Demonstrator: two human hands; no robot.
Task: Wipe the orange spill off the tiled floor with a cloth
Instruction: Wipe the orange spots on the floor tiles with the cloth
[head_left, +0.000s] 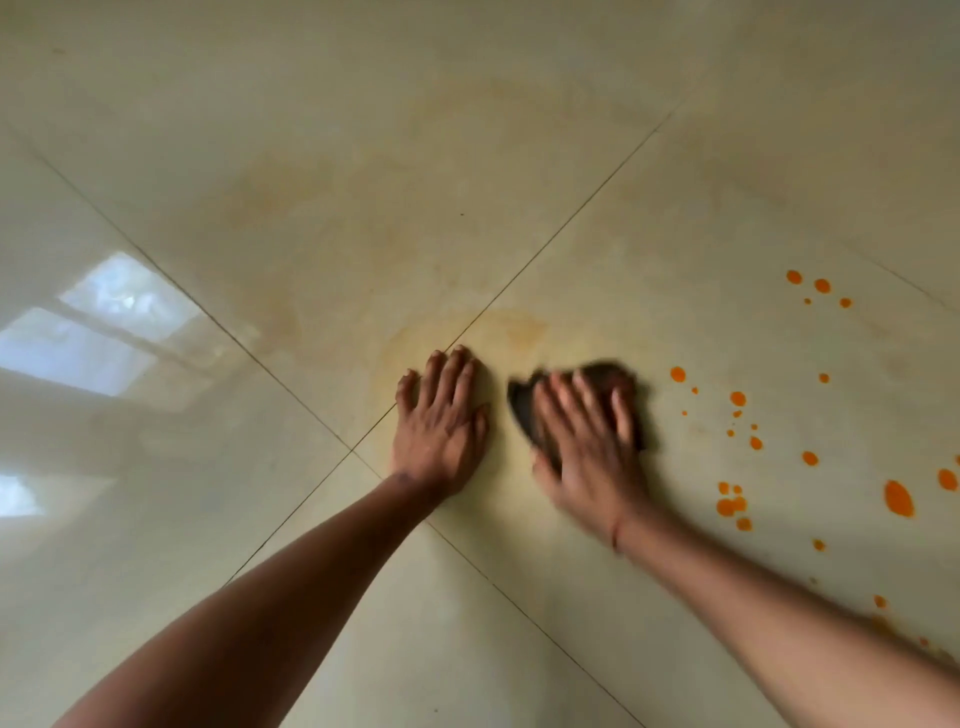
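Note:
My right hand (587, 441) presses flat on a dark brown cloth (524, 410) on the glossy cream tiled floor (519, 182); hand and cloth are blurred by motion. My left hand (441, 415) rests flat on the floor just left of the cloth, fingers spread, holding nothing. Bright orange drops and blobs (898, 499) are scattered over the tile to the right of the cloth, apart from it. A pale yellow-orange smear (519, 327) stains the tile just beyond both hands and spreads faintly further out.
Dark grout lines (571, 213) cross in an X near my left wrist. A window reflection (104, 322) shines on the tile at the left. More orange specks (880, 601) lie beside my right forearm.

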